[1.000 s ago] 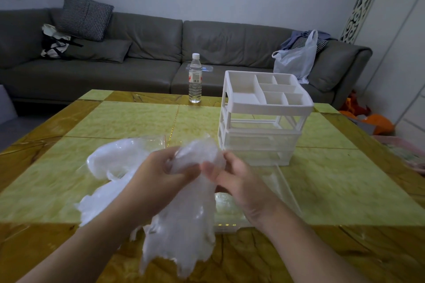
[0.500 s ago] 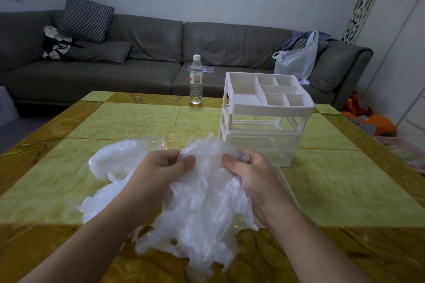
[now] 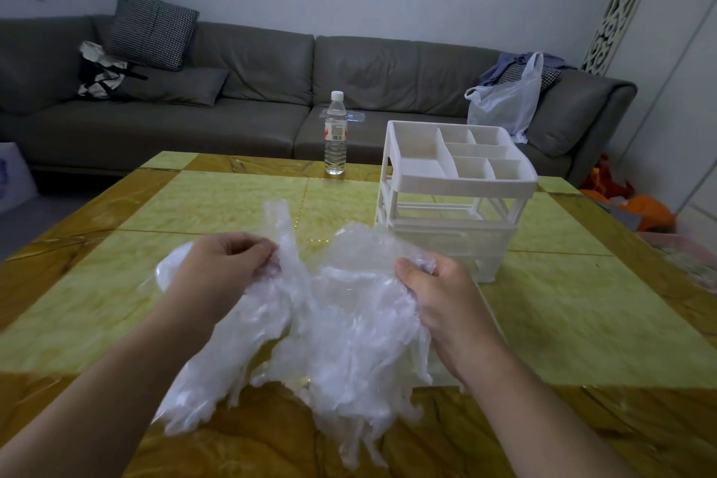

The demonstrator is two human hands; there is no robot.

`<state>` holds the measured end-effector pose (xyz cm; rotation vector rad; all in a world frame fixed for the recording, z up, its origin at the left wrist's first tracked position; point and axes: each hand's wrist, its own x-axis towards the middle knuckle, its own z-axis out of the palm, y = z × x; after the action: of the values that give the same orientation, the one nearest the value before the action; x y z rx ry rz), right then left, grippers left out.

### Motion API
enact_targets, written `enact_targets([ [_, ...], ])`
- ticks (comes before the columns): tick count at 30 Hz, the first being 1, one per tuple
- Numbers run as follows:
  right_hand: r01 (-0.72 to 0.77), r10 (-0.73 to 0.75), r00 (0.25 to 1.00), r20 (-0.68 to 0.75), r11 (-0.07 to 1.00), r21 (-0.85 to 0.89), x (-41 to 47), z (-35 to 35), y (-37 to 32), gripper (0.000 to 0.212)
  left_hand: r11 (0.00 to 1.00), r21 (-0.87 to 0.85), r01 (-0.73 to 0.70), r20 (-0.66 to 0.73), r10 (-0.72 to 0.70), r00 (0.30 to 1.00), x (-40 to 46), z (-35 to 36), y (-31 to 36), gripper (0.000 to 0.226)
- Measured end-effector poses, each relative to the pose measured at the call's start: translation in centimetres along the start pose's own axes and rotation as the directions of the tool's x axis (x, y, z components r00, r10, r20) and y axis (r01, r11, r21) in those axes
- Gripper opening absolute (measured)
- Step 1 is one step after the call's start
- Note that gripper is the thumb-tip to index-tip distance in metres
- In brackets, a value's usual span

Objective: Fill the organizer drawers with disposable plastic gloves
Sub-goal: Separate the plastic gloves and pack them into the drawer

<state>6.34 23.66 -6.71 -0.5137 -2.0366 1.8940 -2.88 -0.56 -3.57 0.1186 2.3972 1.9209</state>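
Marble-patterned in yellow and amber, the coffee table (image 3: 582, 314) carried the whole job as we worked seated before the grey sofa (image 3: 248, 89). On the table's right half stood the white plastic organizer (image 3: 458, 182), its divided top tray open to us and its upper drawer slot gaping, apparently because that drawer had been drawn out to take a load; a clear drawer may have lain under the plastic in front of us, though we could not tell. Between us and the organizer hung the bundle of disposable plastic gloves (image 3: 341, 330), raised clear of the tabletop, its loose fingers trailing down. We held it at both top corners, seemingly to spread the crumpled film and find a portion small enough to pack. Our left hand (image 3: 221, 272) pinched a twisted strand of it between thumb and curled fingers; our right hand (image 3: 438, 295) was clenched on the opposite edge. More plastic (image 3: 170, 268) lay behind the left hand. At the far edge stood a water bottle (image 3: 336, 132), well apart.
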Motion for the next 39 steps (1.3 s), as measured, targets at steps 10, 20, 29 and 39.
enact_targets([
  [10, -0.063, 0.071, 0.994, 0.086, 0.993, -0.097, 0.1, 4.7, 0.5, 0.027, 0.93, -0.367, -0.002, 0.117, 0.048, 0.992, -1.0, -0.2, 2.2, 0.01],
  [20, 0.051, -0.056, 0.967, 0.247, 0.998, 0.027, -1.7, 3.2, -3.1, 0.056, 0.975, 0.048, -0.218, 0.282, 0.197, 0.939, -3.1, 2.9, 1.5, 0.019],
  [29, 0.052, -0.061, 0.993, 0.106, 0.995, 0.083, -1.6, 1.1, -3.0, 0.02, 0.97, -0.242, 0.001, 0.255, 0.062, 0.965, -3.4, 3.0, 1.7, 0.031],
  [39, -0.03, 0.034, 0.976, 0.215, 0.999, -0.023, -1.8, 1.1, -2.9, 0.029, 0.991, -0.105, -0.079, 0.284, 0.107, 0.953, -4.0, 4.4, 1.6, 0.013],
])
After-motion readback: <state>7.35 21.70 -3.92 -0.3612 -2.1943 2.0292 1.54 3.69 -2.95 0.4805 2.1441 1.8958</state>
